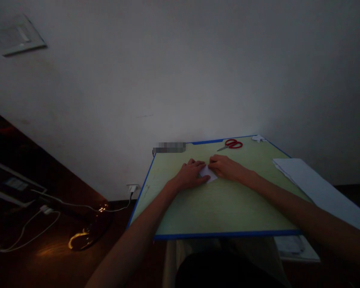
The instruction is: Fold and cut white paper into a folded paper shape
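Observation:
A small piece of white paper (209, 174) lies on the pale green table top (210, 212), partly covered by both hands. My left hand (193, 175) rests across its left side, fingers stretched out and thumb spread along the near edge. At the paper's upper right, my right hand (223, 166) is closed, thumb and curled fingers pinching its edge; the fingertips are partly hidden. Beyond my right hand lies a pair of scissors (232, 144) with red handles, its blades pointing left.
A stack of white paper (315, 182) lies along the right, and crumpled white scraps (258, 139) sit at the far right corner. A blurred-out dark object (170, 147) is at the far left corner. The wall (180, 80) stands behind; a plug (133, 188) and cables are left.

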A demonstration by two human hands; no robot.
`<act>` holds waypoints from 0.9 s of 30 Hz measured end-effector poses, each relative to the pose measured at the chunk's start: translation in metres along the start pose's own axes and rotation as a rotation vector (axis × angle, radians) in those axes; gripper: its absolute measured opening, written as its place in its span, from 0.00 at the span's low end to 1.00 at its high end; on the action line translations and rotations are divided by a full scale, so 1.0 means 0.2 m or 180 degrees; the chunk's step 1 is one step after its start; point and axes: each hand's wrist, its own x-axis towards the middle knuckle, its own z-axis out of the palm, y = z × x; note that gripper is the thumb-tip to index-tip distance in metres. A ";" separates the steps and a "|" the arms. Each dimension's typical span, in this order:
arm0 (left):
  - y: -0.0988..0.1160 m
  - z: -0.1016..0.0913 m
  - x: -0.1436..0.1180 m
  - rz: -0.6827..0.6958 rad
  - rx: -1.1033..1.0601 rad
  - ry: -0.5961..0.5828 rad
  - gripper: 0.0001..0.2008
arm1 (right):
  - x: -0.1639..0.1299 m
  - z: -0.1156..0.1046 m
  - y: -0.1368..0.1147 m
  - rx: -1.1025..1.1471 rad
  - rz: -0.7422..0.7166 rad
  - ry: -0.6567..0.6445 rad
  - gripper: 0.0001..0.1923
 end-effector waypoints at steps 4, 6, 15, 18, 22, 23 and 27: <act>-0.01 0.01 0.01 0.0004 -0.0020 -0.0015 0.29 | -0.01 -0.01 -0.01 -0.0144 -0.0042 -0.0081 0.12; -0.01 0.01 0.01 0.0007 -0.0015 -0.0014 0.29 | -0.02 -0.02 -0.02 -0.0185 -0.0052 -0.0142 0.12; 0.01 -0.02 0.01 -0.0031 -0.0021 -0.0108 0.27 | -0.07 -0.08 -0.08 -0.0210 -0.0058 -0.0294 0.13; 0.01 -0.01 0.01 -0.0034 -0.0028 -0.0095 0.28 | -0.09 -0.08 -0.09 -0.0227 -0.0118 -0.0274 0.12; 0.01 -0.01 0.01 -0.0023 -0.0036 -0.0081 0.28 | -0.13 -0.09 -0.12 -0.0325 -0.0216 -0.0299 0.13; 0.01 -0.01 0.01 -0.0030 -0.0039 -0.0082 0.28 | -0.14 -0.09 -0.12 -0.0352 -0.0219 -0.0321 0.13; 0.01 -0.01 0.01 -0.0038 -0.0064 -0.0075 0.28 | -0.20 -0.10 -0.15 -0.0326 -0.0154 -0.0321 0.14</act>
